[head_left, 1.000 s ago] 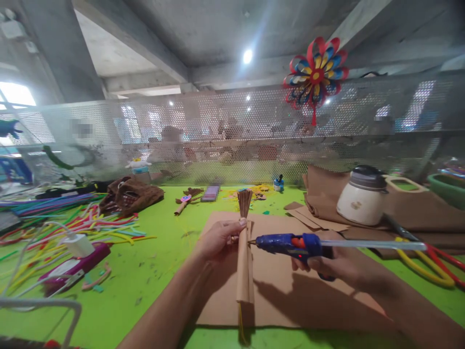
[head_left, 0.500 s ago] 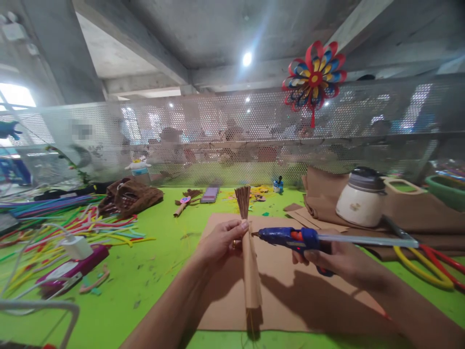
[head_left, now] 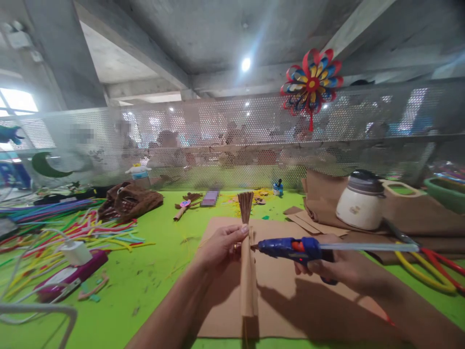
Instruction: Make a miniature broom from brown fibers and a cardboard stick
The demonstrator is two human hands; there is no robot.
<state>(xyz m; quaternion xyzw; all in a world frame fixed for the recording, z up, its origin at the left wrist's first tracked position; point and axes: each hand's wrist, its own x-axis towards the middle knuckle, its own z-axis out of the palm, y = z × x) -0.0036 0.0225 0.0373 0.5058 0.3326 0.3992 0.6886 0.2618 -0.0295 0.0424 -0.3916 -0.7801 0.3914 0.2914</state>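
My left hand (head_left: pixel 223 245) pinches a long bundle of folded brown paper (head_left: pixel 248 286) near its upper part. The bundle's pleated top (head_left: pixel 246 206) fans out above my fingers, and its wrapped lower part points down toward me. My right hand (head_left: pixel 323 264) grips a blue hot glue gun (head_left: pixel 290 248), with a clear glue stick (head_left: pixel 374 246) jutting out of its back. The gun's nozzle is at the right edge of the paper wrap; whether it touches, I cannot tell. Below both hands lies a flat brown sheet (head_left: pixel 290 310).
At the left are colourful pipe cleaners (head_left: pixel 119 232), a purple power strip (head_left: pixel 78 274) and a brown cloth bag (head_left: pixel 132 201). A similar finished paper piece (head_left: pixel 184 206) lies behind. To the right are folded brown paper (head_left: pixel 319 194), a cream kettle-like pot (head_left: pixel 358 203) and scissors (head_left: pixel 430 271).
The glue gun's nozzle has shifted slightly down along the wrap's edge. The bundle has tilted a little, its lower end moving left and down. Both hands keep their hold, and the view has shifted slightly.
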